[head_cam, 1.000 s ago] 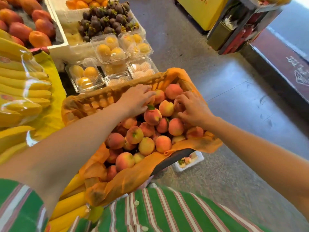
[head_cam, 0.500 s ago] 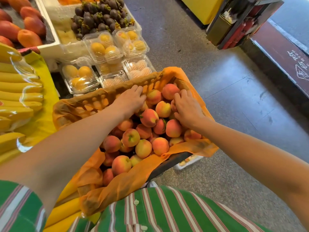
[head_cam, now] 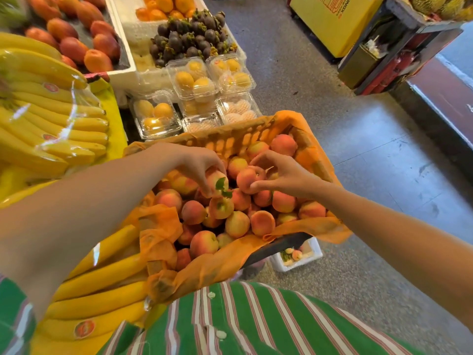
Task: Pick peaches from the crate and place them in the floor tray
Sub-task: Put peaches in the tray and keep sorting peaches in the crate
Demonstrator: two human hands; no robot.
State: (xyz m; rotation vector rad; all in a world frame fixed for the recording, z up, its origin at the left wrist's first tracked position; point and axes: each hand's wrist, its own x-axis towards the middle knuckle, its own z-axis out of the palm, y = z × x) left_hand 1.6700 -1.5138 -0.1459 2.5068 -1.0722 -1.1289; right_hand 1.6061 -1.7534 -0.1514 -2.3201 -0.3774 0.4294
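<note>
A crate lined with orange paper holds several pink-yellow peaches. My left hand grips a peach with a green leaf, lifted a little above the pile. Just to its right, my right hand holds another peach between thumb and fingers over the crate's middle. A white floor tray with a few small peaches peeks out on the floor under the crate's near right corner, mostly hidden by it.
Bagged bananas lie to the left and under the crate. Clear boxes of yellow fruit, mangosteens and mangoes sit behind. Grey floor spreads to the right, with a yellow box and a rack beyond.
Both hands lay flat on the peaches before; now each has curled round a peach and raised it slightly off the pile.
</note>
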